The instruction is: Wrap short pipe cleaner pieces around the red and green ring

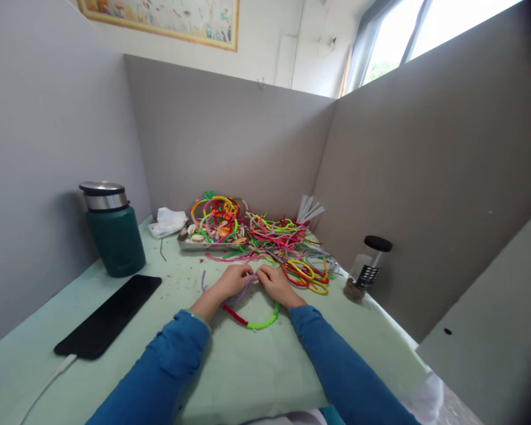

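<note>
Both of my hands meet above the middle of the table, fingertips pinched close together. Between the fingers of my left hand (pixel 236 280) runs a purple pipe cleaner (pixel 243 294), one end of it sticking up past the wrist. My right hand (pixel 273 284) is closed at the same spot, on the end of a curved band (pixel 259 325) wrapped in red and bright green pipe cleaner. The band hangs toward me in a loop below the hands. My fingers hide where the purple piece meets the band.
Ahead lie a metal tray (pixel 190 245) of craft pieces and finished loops, a heap of pipe cleaners (pixel 278 233) and scissors (pixel 312 273). On the left are a green bottle (pixel 116 239), a tissue pack (pixel 168 222) and a phone (pixel 110 316) with a cable. A jar (pixel 366 268) stands right.
</note>
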`<state>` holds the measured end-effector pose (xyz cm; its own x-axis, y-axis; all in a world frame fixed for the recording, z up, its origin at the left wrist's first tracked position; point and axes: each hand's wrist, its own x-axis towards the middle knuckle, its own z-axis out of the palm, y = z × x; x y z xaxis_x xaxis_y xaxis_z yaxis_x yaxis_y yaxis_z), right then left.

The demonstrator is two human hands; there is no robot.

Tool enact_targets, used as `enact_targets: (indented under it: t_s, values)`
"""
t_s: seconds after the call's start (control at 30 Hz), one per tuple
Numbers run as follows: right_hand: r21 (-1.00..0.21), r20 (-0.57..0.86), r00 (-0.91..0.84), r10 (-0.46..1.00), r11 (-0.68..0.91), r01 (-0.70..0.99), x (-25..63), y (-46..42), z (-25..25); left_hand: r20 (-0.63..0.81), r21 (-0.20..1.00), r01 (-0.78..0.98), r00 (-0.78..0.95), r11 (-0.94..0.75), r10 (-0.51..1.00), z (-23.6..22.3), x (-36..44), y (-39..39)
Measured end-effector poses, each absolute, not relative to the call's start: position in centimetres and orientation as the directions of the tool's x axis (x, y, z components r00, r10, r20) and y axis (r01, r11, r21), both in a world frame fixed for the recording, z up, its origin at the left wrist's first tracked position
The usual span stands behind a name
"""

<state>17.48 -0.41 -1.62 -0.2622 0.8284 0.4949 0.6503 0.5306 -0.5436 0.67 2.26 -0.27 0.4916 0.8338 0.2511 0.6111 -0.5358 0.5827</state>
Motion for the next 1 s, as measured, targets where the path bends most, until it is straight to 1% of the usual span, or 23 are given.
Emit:
enact_targets:
  t_s: [0.27,0.57,0.7,0.9,1.0]
  values:
    - [-0.551,0.501,-0.270,0.822,0.544,0.633,17.50,-0.20,-1.90,0.218,0.679,0.542,0.495,-0.495,0.841,-0.58,0.51,2.53]
    - [-0.546,0.505,-0.309,0.806,0.576,0.609,17.45,-0.46,-2.05,0.154,0.742,0.532,0.458,-0.408,0.876,-0.60,0.33,2.57]
    - [-0.536,0.516,-0.300,0.803,0.575,0.618,17.38,-0.28,-2.28,0.128,0.755,0.536,0.445,-0.378,0.886,-0.20,0.32,2.17]
    - [-0.510,0.526,-0.290,0.800,0.570,0.644,17.36,-0.13,-2.34,0.118,0.793,0.512,0.403,-0.330,0.908,0.17,0.40,1.80]
    - [-0.515,0.524,-0.282,0.804,0.563,0.647,17.37,-0.03,-2.40,0.170,0.782,0.528,0.330,-0.330,0.929,0.21,0.41,1.94]
